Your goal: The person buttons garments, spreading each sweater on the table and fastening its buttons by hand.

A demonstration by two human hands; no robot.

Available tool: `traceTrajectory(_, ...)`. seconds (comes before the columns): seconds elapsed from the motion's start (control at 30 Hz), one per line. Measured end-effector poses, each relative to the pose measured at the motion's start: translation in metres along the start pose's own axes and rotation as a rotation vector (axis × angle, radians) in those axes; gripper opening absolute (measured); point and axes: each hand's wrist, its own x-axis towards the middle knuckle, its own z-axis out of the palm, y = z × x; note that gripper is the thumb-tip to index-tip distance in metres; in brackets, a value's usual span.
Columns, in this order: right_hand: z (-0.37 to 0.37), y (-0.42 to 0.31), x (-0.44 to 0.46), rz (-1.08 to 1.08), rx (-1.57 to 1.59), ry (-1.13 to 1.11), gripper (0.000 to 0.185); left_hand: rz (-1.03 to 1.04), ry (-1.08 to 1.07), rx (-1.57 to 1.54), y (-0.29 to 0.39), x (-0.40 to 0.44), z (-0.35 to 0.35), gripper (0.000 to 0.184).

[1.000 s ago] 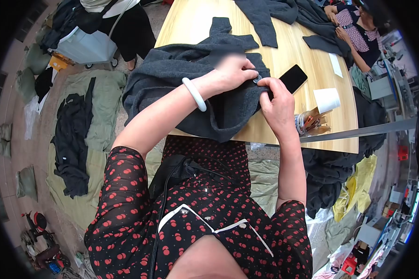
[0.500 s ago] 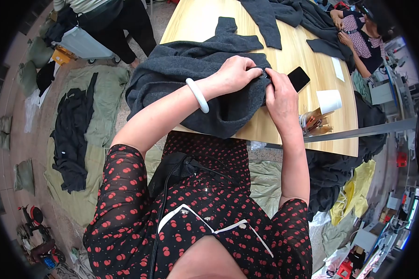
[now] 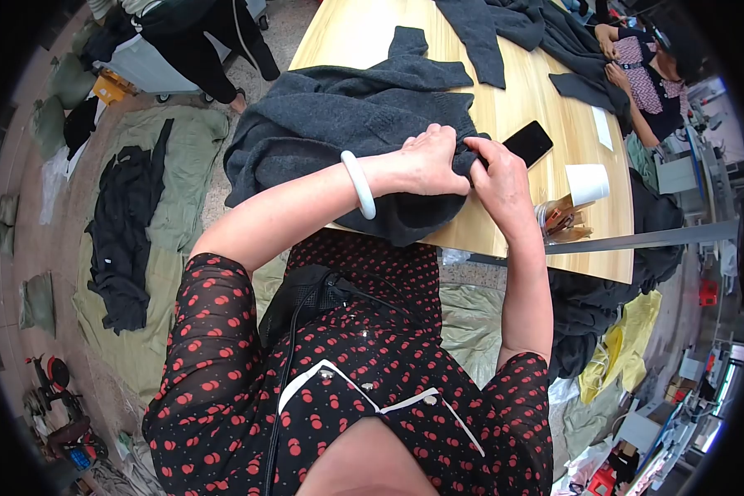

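Note:
A dark grey knit sweater [image 3: 339, 107] lies bunched at the table's near edge, one cuffed end pointing away from me. My left hand [image 3: 434, 163], with a pale bangle [image 3: 358, 186] at its wrist, is curled over the sweater's right edge, thumb stretched toward my other hand. Part of its fingers is hidden. Close beside it, my right hand [image 3: 502, 178] pinches the same edge between thumb and bent index finger. The small spot between the two hands is mostly covered. A black phone [image 3: 527, 144] lies just beyond my right hand.
On the wooden table [image 3: 504, 227] stand a white cup [image 3: 587, 183] and a jar of brown-handled tools [image 3: 564, 221], near a metal bar [image 3: 645, 239]. More dark garments [image 3: 512, 29] lie at the far side, where another person [image 3: 649, 78] handles cloth. Someone else stands at upper left.
My left hand has turned and dropped slightly, its thumb now lower and spread from the fingers. The right hand has shifted slightly downward, still at the sweater's edge.

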Motion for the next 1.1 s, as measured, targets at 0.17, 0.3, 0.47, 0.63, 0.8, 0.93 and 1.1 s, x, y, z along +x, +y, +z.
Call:
traceTrajectory(0.17, 0.007, 0.001, -0.002, 0.003, -0.024, -0.016, 0.027, 0.073, 0.100, 0.088, -0.005, -0.004, 0.018, 0.069)
traceTrajectory(0.3, 0.009, 0.001, -0.004, -0.020, -0.034, -0.008, 0.025, 0.065, 0.199, 0.061, -0.014, -0.005, 0.030, 0.051)
traceTrajectory(0.47, 0.013, 0.006, -0.010, -0.003, 0.005, -0.014, 0.024, 0.191, 0.300, -0.008, -0.016, -0.011, 0.040, 0.050)
traceTrajectory(0.63, 0.011, 0.008, -0.015, 0.032, 0.058, -0.031, 0.026, 0.243, 0.285, -0.219, -0.021, -0.012, 0.036, 0.043)
traceTrajectory(0.8, 0.011, 0.008, -0.020, 0.003, 0.092, -0.013, 0.028, -0.009, 0.121, -0.679, -0.030, -0.007, 0.020, 0.016)
traceTrajectory(0.93, 0.013, 0.005, -0.020, -0.019, 0.082, -0.013, 0.029, -0.022, 0.255, -0.621, -0.031, 0.000, 0.024, 0.018)
traceTrajectory(1.1, 0.017, 0.002, -0.019, -0.037, -0.022, 0.012, 0.032, 0.037, 0.320, -0.414, -0.020, 0.003, 0.015, 0.021)
